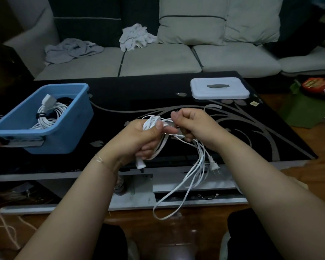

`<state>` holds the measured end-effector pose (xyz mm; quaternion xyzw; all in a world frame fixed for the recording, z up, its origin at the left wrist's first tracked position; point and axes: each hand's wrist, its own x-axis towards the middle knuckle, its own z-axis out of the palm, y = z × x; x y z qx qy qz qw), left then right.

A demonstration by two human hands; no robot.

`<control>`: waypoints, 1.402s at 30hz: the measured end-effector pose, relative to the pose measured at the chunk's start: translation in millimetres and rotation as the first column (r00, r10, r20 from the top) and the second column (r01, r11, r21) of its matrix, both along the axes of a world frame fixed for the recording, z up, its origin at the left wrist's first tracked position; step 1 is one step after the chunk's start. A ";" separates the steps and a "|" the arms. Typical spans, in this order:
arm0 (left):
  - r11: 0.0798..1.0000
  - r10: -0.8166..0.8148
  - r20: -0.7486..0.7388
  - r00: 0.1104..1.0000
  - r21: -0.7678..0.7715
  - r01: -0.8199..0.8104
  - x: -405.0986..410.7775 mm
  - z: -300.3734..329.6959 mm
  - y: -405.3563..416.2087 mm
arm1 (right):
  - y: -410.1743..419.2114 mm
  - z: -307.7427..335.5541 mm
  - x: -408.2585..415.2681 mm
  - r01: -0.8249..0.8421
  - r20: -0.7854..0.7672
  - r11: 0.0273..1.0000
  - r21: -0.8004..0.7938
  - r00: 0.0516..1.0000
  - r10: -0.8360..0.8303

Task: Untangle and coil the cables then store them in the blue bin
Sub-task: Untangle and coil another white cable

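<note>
My left hand (141, 139) grips a bundle of white cable loops (152, 123), with a white connector (140, 164) sticking out below the fist. My right hand (193, 124) pinches strands of the same white cable right beside it. Loose loops (176, 194) hang down past the table's front edge, and a two-pin plug (213, 165) dangles among them. The blue bin (68, 132) stands at the left of the table, holding a coiled white cable (47, 114) bound with a dark tie.
The bin's white lid (219, 89) lies at the back right of the black glass table (120, 98). A sofa with crumpled cloths (135, 37) is behind. A green bag (304, 107) sits on the floor at right. Thin cord (8, 229) lies on the floor at lower left.
</note>
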<state>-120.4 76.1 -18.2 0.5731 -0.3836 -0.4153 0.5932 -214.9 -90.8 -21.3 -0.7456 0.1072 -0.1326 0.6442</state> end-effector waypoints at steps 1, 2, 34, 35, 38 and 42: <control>1.000 -0.013 -0.047 0.999 -0.028 0.012 -1.0 -0.6 -1.4 | 3.1 -1.9 2.2 0.018 -0.003 1.000 -0.013 1.000 -0.018; 0.998 -0.030 -0.095 0.995 -0.060 0.024 -1.7 -0.8 -2.6 | 6.9 -3.3 4.0 0.036 -0.010 0.999 -0.018 0.999 -0.036; 0.775 0.630 0.197 0.751 -0.225 -0.591 8.9 -0.4 -8.0 | 48.4 -11.7 -6.2 -0.308 -0.308 0.580 -0.754 0.946 0.100; 0.779 0.627 0.248 0.738 -0.230 -0.584 7.1 -0.4 -9.5 | 48.1 -10.7 -6.5 -0.303 -0.304 0.575 -0.760 0.948 0.099; 0.800 0.592 0.431 0.681 -0.210 -0.562 7.6 -5.9 -13.2 | 48.2 -7.8 -6.8 -0.285 -0.286 0.570 -0.771 0.954 0.090; 0.856 0.346 0.812 0.470 -0.068 -0.512 10.6 -13.2 -14.4 | 47.1 -4.0 -6.6 -0.278 -0.291 0.597 -0.752 0.954 0.077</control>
